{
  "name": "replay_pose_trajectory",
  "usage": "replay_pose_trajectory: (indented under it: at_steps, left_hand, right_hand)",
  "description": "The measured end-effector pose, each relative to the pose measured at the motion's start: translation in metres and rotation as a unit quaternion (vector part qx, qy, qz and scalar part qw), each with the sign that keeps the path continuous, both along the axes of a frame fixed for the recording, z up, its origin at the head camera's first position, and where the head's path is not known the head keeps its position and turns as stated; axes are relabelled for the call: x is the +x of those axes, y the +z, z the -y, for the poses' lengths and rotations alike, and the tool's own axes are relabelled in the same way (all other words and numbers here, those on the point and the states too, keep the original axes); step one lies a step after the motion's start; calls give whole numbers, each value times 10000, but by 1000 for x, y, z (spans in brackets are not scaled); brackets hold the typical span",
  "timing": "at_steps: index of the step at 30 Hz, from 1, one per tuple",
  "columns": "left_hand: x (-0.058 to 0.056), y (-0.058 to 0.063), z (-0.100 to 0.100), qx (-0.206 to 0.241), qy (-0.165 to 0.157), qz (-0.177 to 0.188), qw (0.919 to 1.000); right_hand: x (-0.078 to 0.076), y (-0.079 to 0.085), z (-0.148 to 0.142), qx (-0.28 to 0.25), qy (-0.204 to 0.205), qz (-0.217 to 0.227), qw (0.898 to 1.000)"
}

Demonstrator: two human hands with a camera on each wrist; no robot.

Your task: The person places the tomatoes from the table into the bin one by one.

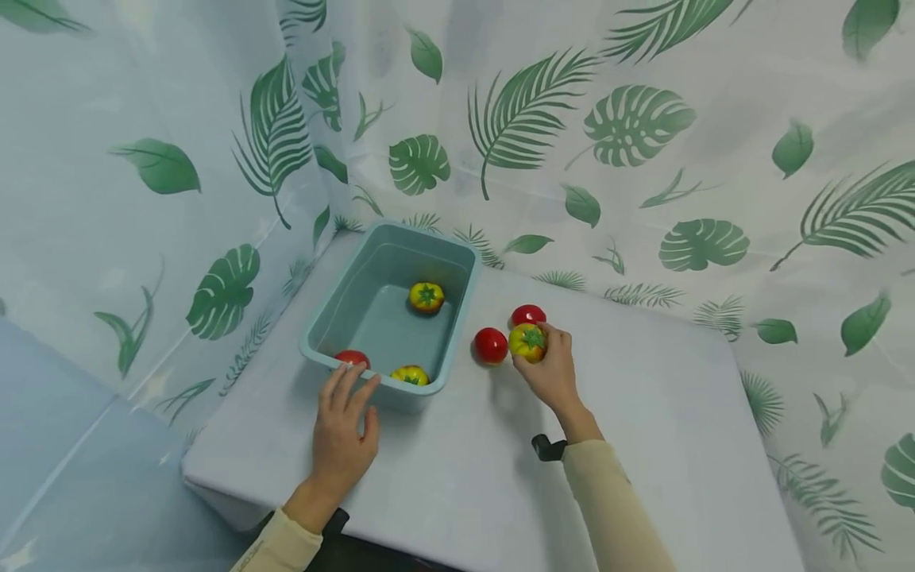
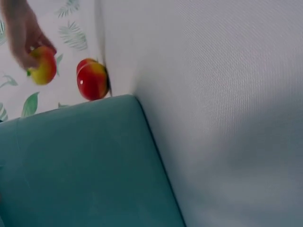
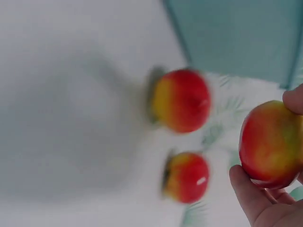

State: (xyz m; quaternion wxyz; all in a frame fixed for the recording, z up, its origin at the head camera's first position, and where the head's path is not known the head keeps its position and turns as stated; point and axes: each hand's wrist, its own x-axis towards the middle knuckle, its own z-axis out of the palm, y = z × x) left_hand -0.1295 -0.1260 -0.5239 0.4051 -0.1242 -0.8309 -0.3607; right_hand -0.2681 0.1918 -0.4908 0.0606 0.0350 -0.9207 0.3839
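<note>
In the head view my right hand (image 1: 552, 369) pinches a red-and-yellow fruit with a green leafy top (image 1: 527, 342), held above the table. The right wrist view shows the thumb and fingers around this fruit (image 3: 272, 144). Two more fruits lie beside it, red sides up: one (image 1: 491, 346) to its left and one (image 1: 529, 315) behind it. My left hand (image 1: 343, 437) has its fingertips at the near rim of a blue-green plastic bin (image 1: 309, 343), fingers fairly straight. Inside are two fruits showing green tops (image 1: 426, 297) (image 1: 411, 375) and a red one (image 1: 353, 359), partly hidden by the rim.
The bin stands near the back left of a white-covered table (image 1: 643, 413). Leaf-printed curtains (image 1: 515, 119) hang behind and to the left, meeting the table's edges.
</note>
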Motion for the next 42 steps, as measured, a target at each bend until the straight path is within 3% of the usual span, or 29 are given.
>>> replay_pose_trajectory:
  at_steps: [5,12,19,31,37,42]
  left_hand:
    - [0,-1,1,107,14,-20,9999]
    - [-2,0,-1,96,-39,-160,9998]
    - [-3,0,0,105,-33,-285,9995]
    - [-7,5,1,63,-32,-427,9991]
    - [-9,9,3,-83,154,-377,9991]
    - [-10,10,6,-108,130,-375,9992]
  right_hand:
    - [0,25,22,-559,383,-312,9972]
    - [9,60,50,-874,915,-799,9887]
    - [13,75,80,-953,1510,-833,9804]
    - [19,75,120,-859,2069,-834,9710]
    - [22,64,138,-548,2335,-787,9676]
    - [27,55,151,-290,2576,-882,9618]
